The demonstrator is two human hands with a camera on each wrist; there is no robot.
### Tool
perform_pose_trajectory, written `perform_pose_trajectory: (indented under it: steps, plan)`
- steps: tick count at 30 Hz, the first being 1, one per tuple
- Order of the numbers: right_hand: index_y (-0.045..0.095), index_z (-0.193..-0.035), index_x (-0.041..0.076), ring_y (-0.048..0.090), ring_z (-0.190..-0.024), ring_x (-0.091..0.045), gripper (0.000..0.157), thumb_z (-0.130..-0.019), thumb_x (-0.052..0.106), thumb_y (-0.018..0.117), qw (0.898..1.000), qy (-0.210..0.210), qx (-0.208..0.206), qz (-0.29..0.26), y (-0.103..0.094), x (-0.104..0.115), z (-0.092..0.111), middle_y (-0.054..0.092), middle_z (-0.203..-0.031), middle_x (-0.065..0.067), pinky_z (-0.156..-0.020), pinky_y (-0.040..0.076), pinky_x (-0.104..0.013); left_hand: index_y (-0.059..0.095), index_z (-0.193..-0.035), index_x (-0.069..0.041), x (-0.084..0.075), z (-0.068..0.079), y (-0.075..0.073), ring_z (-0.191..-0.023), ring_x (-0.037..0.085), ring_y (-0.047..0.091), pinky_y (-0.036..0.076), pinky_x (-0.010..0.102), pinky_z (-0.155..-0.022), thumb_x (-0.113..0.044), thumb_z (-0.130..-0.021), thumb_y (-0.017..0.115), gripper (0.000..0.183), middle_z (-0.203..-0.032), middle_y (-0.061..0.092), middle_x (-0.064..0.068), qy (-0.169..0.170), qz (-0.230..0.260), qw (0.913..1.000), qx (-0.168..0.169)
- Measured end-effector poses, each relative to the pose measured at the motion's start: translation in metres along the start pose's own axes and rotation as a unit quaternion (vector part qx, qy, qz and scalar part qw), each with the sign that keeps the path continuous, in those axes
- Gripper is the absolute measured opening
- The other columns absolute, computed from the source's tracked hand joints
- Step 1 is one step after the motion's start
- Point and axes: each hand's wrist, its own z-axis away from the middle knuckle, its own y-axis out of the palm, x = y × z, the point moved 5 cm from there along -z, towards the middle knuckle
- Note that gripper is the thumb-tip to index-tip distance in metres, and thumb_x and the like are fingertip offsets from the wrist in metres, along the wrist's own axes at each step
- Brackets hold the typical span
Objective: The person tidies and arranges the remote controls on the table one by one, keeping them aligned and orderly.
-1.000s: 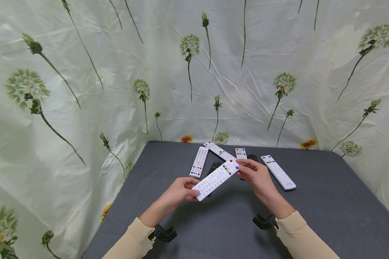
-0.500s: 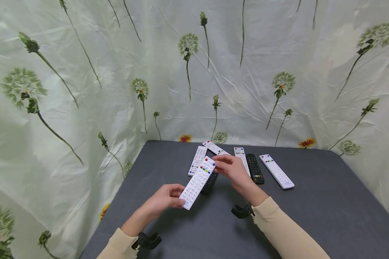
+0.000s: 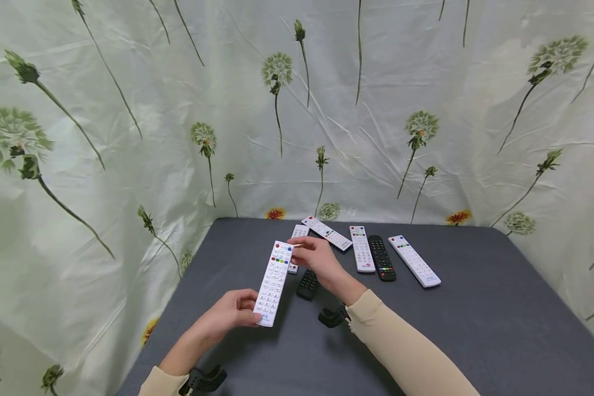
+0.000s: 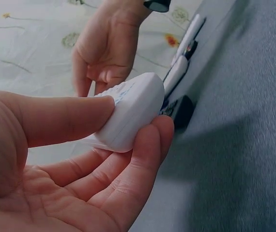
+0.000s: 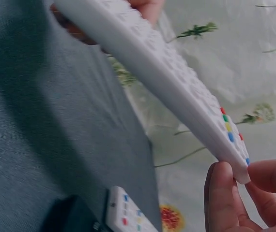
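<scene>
A white remote control (image 3: 273,283) with coloured buttons near its top is held above the table, tilted, its keys facing the head camera. My left hand (image 3: 227,314) pinches its lower end; in the left wrist view the thumb (image 4: 75,118) lies on the key side and the fingers (image 4: 145,145) curl beneath. At the upper end my right hand (image 3: 319,264) pinches a corner between thumb and fingers (image 5: 222,191). Behind the right hand, a white remote (image 3: 300,231) is partly hidden. A short black remote (image 3: 307,284) lies just below that hand.
On the dark grey table (image 3: 475,330), a slanted white remote (image 3: 328,233) lies at the back. Right of it are an upright-lying white remote (image 3: 362,250), a black remote (image 3: 381,258) and another white remote (image 3: 414,261). A flowered curtain (image 3: 247,93) hangs behind.
Both hands have carried the white remote leftward, turning it from a strong slant to nearly upright. The remotes on the right, hidden earlier by the right hand, now show fully.
</scene>
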Motion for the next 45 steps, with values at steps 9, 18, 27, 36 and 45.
perform_pose_trajectory:
  steps: [9,18,27,36,45]
  plan:
    - [0.061,-0.136,0.001,0.068,-0.08,-0.018,0.044,-0.094,-0.008,0.063,0.999,0.024,0.032,-0.005,0.03,-0.024,-0.017,0.063,-0.1,-0.018,-0.089,0.057,-0.047,0.053,-0.128,0.014,0.014,0.014,-0.019,-0.09,0.025,0.067,0.059,0.04,-0.082,-0.001,-0.088,0.072,0.047,-0.101,0.065,0.014,-0.014,0.024,0.9988,-0.041]
    - [0.051,-0.147,0.004,0.068,-0.083,-0.02,0.057,-0.093,-0.012,0.06,0.996,0.056,0.075,-0.008,0.049,-0.045,-0.023,0.065,-0.102,-0.016,-0.089,0.057,-0.045,0.03,-0.147,0.016,0.028,0.019,-0.033,-0.087,0.023,0.067,0.06,0.041,-0.079,-0.001,-0.087,0.074,0.076,-0.1,0.066,0.013,-0.028,0.017,0.997,-0.071]
    - [0.05,-0.147,0.004,0.068,-0.079,-0.022,0.056,-0.094,-0.009,0.061,0.992,0.084,0.092,0.01,0.068,-0.065,-0.03,0.066,-0.097,-0.017,-0.082,0.06,-0.046,0.033,-0.146,0.017,0.04,0.03,-0.048,-0.081,0.02,0.065,0.056,0.034,-0.067,-0.003,-0.086,0.075,0.076,-0.093,0.068,0.009,-0.063,-0.034,0.9934,-0.09]
    - [0.054,-0.141,-0.002,0.068,-0.083,-0.026,0.05,-0.092,-0.006,0.06,0.992,0.059,0.08,0.076,0.074,-0.08,-0.032,0.069,-0.099,-0.018,-0.076,0.061,-0.041,0.043,-0.14,0.018,0.043,0.032,-0.052,-0.078,0.021,0.066,0.057,0.035,-0.068,-0.005,-0.086,0.076,0.067,-0.092,0.068,0.011,-0.078,-0.06,0.9873,-0.125]
    - [0.05,-0.142,-0.006,0.07,-0.084,-0.027,0.052,-0.092,-0.01,0.059,0.994,0.043,0.073,0.062,0.079,-0.085,-0.024,0.068,-0.102,-0.022,-0.075,0.061,-0.038,0.06,-0.127,0.012,0.042,0.033,-0.058,-0.07,0.021,0.059,0.05,0.032,-0.058,-0.001,-0.08,0.079,0.052,-0.081,0.063,0.008,-0.073,-0.145,0.9676,-0.194]
